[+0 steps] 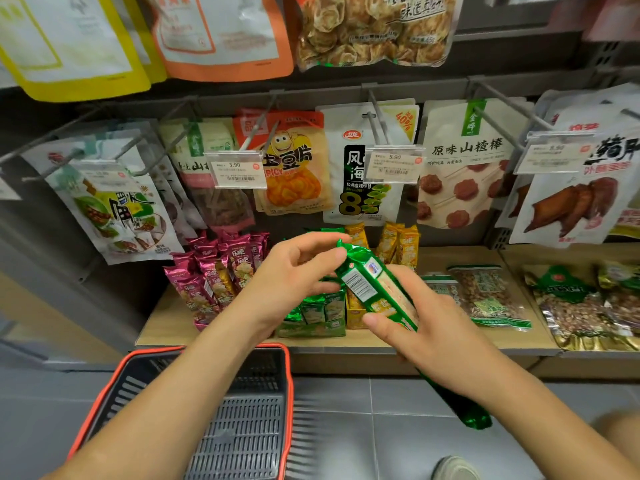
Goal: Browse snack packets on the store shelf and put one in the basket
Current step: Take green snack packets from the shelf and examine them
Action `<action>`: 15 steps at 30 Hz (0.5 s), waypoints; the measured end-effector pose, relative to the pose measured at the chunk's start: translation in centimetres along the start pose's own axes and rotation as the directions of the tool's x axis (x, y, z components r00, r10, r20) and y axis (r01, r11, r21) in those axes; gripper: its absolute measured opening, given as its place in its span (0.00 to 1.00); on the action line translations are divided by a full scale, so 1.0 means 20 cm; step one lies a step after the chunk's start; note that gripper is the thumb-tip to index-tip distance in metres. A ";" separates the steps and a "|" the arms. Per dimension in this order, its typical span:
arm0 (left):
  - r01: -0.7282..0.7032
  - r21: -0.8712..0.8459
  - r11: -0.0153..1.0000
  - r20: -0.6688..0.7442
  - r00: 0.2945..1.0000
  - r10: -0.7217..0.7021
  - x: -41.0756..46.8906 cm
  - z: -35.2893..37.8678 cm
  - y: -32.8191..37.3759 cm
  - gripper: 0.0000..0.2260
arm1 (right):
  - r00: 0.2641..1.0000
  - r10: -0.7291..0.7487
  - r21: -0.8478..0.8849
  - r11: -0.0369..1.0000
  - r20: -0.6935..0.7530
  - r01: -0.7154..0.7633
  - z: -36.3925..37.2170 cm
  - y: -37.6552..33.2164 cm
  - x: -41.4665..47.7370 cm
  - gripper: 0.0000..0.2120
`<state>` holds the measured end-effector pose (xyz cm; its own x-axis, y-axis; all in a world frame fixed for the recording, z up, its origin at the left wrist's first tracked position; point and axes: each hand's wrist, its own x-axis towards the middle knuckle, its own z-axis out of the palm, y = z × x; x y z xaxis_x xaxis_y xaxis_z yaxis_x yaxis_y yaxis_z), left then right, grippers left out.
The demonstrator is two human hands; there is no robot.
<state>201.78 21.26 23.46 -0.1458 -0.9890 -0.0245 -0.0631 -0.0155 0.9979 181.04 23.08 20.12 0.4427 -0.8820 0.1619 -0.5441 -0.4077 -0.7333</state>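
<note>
my right hand [412, 327] grips the long green snack packet [372, 289] around its middle, tilted, top end toward 11 o'clock, and my left hand [294, 271] pinches that top end with curled fingers. both arms reach out over the wooden shelf [242, 337]. the basket [242, 410] with the red rim sits on the floor at 7 o'clock, nothing in the part i can see.

Two bare forearms enter from the lower corners of the frame, sleeveless as far as the view reaches, with no watch, ring or bracelet showing. The left hand [291, 271] and right hand [420, 323] have short, plain nails. At the bottom right edge sits a pale rounded shoe toe [455, 467].
</note>
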 end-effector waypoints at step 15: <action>-0.226 0.674 0.704 -0.255 0.823 0.508 0.01 -0.02 -0.07 0.07 | 0.999 -0.028 -0.228 0.974 -0.038 0.018 0.07 -0.04 -0.02 0.27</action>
<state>202.20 20.93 22.12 0.0998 -0.8589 0.5024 -0.6764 0.3118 0.6673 182.21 24.09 19.68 0.4300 -0.8787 0.2074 -0.6839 -0.4670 -0.5605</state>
